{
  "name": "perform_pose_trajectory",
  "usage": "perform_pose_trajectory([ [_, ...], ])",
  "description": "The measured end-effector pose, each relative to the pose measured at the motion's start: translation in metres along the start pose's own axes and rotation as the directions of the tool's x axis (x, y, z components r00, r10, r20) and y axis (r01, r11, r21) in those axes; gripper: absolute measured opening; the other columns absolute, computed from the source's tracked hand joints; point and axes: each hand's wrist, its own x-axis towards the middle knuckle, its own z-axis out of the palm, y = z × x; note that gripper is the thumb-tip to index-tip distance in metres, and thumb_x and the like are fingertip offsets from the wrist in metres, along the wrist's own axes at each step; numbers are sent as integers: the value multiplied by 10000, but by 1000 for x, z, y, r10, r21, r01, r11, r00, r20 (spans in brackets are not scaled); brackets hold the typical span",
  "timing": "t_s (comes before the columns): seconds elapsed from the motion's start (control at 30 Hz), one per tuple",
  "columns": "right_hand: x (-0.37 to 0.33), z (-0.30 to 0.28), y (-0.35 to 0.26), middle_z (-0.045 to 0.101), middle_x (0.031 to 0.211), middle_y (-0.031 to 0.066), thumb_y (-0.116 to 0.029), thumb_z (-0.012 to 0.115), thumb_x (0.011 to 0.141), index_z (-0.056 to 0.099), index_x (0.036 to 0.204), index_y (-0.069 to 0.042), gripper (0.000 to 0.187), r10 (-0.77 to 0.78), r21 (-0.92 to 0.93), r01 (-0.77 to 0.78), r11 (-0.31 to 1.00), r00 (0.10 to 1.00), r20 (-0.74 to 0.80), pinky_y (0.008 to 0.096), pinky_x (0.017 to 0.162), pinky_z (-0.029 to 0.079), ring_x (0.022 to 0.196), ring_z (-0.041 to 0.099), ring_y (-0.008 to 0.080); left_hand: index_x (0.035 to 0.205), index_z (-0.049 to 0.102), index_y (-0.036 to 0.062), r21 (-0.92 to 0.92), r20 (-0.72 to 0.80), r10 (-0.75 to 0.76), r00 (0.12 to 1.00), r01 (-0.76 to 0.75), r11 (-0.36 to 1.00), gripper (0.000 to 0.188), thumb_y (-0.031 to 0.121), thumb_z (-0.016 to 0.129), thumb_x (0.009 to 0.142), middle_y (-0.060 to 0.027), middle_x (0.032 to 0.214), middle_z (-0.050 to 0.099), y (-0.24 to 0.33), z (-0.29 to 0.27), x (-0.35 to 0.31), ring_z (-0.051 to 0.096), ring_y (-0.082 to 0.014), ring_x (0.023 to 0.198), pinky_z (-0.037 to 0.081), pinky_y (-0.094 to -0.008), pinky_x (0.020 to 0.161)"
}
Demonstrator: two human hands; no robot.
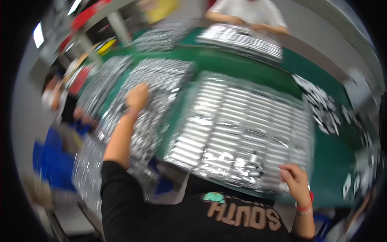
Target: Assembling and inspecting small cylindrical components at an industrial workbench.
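My left hand [138, 97] reaches over a tray of small shiny silver parts [163, 76] at the left; blur and the back of the hand hide its fingers. In front of me lies a clear plastic tray [207, 76] with rows of silver tube-like pieces [229, 117]. At its near right corner is my right hand [296, 181], fingers curled toward the thumb; whatever they hold, if anything, cannot be made out. A few small dark and silver parts [253, 165] rest on top of the rows, left of this hand.
Loose white and dark pieces [320, 103] are heaped on the green table [330, 161] at the right. Across it, a person [252, 14] handles another filled tray [242, 42]. More trays [107, 80] stand at the left, near blue chairs [56, 157] and another person [60, 99].
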Motion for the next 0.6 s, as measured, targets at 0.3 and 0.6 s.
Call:
perform_pose_trajectory([
  [0.3,42,-108,1,627,760,59,-65,591,829,650,963,-8,157,-276,-353,162,921,913,-299,275,554,408,587,494,144,1118,505,80,-97,-94,331,939,-339,936,239,124,449,889,-125,872,635,-37,23,-6,607,-345,675,449,-426,569],
  [0.6,212,-183,158,493,1276,62,-276,654,755,618,1029,-159,300,-711,-978,33,204,692,-125,518,881,394,1107,484,297,973,482,55,-495,-195,59,979,-150,856,109,92,381,959,-73,715,516,0,-37,-35,496,-234,586,411,-388,567],
])
